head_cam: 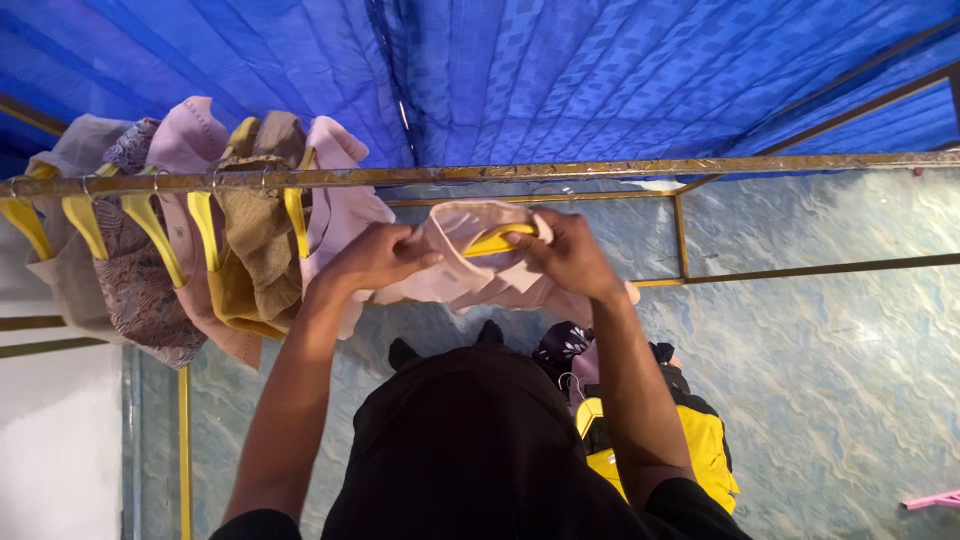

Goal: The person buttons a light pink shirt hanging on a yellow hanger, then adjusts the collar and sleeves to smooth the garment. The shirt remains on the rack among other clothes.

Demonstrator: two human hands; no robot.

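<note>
So the pink shirt (470, 275) is right between both hands, held up just under the rail (500, 173). A yellow hanger (497, 241) is pushed partway into its neck opening; you can see the yellow arm poking across the collar area, but the hook isn't visible, so can't say which way it points. The left hand (378, 257) is closed on the shirt's fabric at the collar edge, fingers curled round it. The right hand (568, 252) is clamped on the other side, thumb and fingers gripping the hanger end together with the cloth over it.

Where things stand, as I read it: the hanger is going in but the shirt looks bunched and not sitting square on the shoulders yet, and it's not hooked on the rail. So this one is maybe halfway.

Off past the left hand, a row of clothes (200, 230) is already up on the rail on matching yellow hangers: a grey piece, a patterned one, a pink one, a brownish one and another pale pink one touching the row's end, close to the left wrist. Those look done.

Below the right forearm, down on the floor by the person's feet, there's a pile (690, 440) with something yellow and something dark in it, looks like stuff not hung yet. Rail beyond the right hand is bare. Far out past the right elbow a pink hanger (935, 499) lies on the floor (830, 360).
</note>
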